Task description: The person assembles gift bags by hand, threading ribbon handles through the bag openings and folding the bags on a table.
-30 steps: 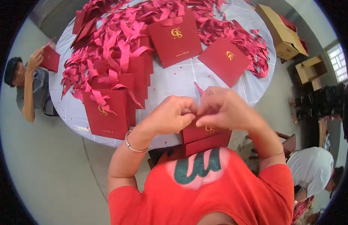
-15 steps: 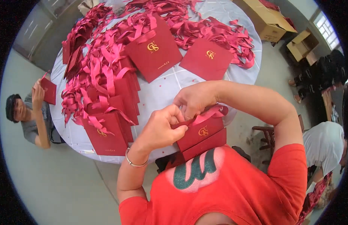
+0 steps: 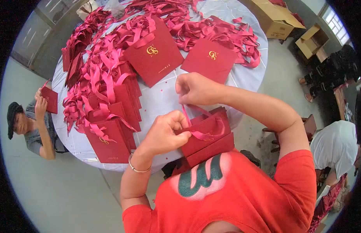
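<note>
A dark red paper gift bag [image 3: 200, 144] stands at the table's near edge, against my red shirt. My left hand [image 3: 166, 130] is closed at its upper left corner, pinching the bag's rim. Just above the bag, my right hand [image 3: 196, 88] is closed on a pink ribbon [image 3: 185, 113]. That ribbon runs taut from my right fingers down to the bag's top beside my left hand. Another loop of ribbon droops over the bag's front. My fingers hide the ribbon's end. A second red bag seems to lie close behind the first.
A round table with a white cloth [image 3: 161, 99] carries rows of red bags [image 3: 108, 141] and heaped ribbons [image 3: 238, 46]. Two bags lie flat at its middle. At the left a person [image 3: 42, 126] holds a bag. Cardboard boxes [image 3: 310, 40] and another person [image 3: 334, 147] are at the right.
My right hand has moved up and away from the bag, drawing the ribbon taut. My left hand has stayed at the bag's corner, and a ribbon loop now hangs lower over the front.
</note>
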### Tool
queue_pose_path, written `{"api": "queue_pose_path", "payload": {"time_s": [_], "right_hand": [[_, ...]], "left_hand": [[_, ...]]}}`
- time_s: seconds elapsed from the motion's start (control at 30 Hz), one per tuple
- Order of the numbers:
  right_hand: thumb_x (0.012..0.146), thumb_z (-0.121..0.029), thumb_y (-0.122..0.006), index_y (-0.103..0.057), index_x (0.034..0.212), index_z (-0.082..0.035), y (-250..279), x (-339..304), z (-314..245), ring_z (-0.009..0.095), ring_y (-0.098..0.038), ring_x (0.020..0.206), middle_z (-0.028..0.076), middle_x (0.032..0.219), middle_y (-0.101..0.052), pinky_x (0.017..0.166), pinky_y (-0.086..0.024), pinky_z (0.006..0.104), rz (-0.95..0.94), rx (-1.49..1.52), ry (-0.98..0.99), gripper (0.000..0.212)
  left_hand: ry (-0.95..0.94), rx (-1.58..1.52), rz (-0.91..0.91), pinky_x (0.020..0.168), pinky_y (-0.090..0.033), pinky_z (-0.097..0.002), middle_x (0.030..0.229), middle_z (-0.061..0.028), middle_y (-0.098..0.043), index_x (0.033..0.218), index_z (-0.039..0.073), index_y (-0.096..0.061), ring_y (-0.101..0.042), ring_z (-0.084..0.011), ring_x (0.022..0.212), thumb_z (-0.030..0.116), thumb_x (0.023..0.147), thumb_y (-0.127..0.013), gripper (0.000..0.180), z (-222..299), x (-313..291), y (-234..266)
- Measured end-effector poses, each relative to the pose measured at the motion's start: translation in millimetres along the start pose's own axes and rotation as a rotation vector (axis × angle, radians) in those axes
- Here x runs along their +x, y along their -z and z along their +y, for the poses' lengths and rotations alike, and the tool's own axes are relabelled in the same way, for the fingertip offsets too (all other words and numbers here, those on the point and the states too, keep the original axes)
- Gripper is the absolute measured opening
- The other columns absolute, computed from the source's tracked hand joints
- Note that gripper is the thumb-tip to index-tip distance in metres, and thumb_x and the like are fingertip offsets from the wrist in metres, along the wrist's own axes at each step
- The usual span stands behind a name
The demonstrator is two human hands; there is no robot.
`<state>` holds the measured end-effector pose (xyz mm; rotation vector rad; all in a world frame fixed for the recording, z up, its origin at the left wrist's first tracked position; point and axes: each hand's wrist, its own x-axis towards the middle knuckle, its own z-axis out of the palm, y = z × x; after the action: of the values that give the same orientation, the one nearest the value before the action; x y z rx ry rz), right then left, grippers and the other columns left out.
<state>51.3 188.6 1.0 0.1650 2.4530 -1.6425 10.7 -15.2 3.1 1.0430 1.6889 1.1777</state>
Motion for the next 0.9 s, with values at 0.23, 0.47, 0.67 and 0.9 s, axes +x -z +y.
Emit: {"api": "queue_pose_path", "payload": {"time_s": [0.23,0.47,0.67,0.9], "right_hand": [[0.074,-0.003,-0.068,-0.055,0.087,-0.001,1.4,13.5,13.2,0.011,-0.057,0.072,0.004,0.076,-0.059,0.065,-0.047,0.0276,0.113,-0.028,0.150,0.019],[0.075,-0.011,-0.064,-0.065,0.083,0.002,4.3,12.5,2.7,0.021,-0.064,0.073,0.012,0.078,-0.067,0.068,-0.050,0.0339,0.071,-0.274,0.115,0.016],[0.066,-0.009,-0.065,-0.067,0.075,0.002,-0.3,16.3,-10.6,0.031,-0.067,0.072,0.019,0.073,-0.066,0.065,-0.052,0.0386,0.030,-0.608,0.070,0.014],[0.063,-0.005,-0.064,-0.068,0.076,0.002,-5.9,15.9,-23.4,0.032,-0.067,0.068,0.021,0.071,-0.065,0.063,-0.052,0.0392,-0.016,-0.705,0.048,0.016]], "left_hand": [[0.018,0.005,-0.012,0.044,-0.028,-0.0200,0.056,0.0070,-0.047,0.080,0.005,-0.050,-0.040,0.0006,0.052,0.000,0.075,-0.066,0.017,0.8,2.6,1.6],[0.052,-0.023,-0.073,0.045,-0.029,-0.0184,0.061,0.0078,-0.048,0.085,0.006,-0.051,-0.041,0.0012,0.053,-0.001,0.076,-0.065,0.018,-5.2,1.3,4.4],[0.038,-0.029,-0.081,0.046,-0.026,-0.0197,0.061,0.0080,-0.045,0.087,0.005,-0.051,-0.038,0.0007,0.055,-0.004,0.077,-0.063,0.018,-9.3,2.6,3.9],[0.035,-0.035,-0.070,0.048,-0.029,-0.0205,0.066,0.0074,-0.049,0.093,0.002,-0.054,-0.039,0.0002,0.057,-0.005,0.080,-0.061,0.016,-14.5,1.3,1.4]]}}
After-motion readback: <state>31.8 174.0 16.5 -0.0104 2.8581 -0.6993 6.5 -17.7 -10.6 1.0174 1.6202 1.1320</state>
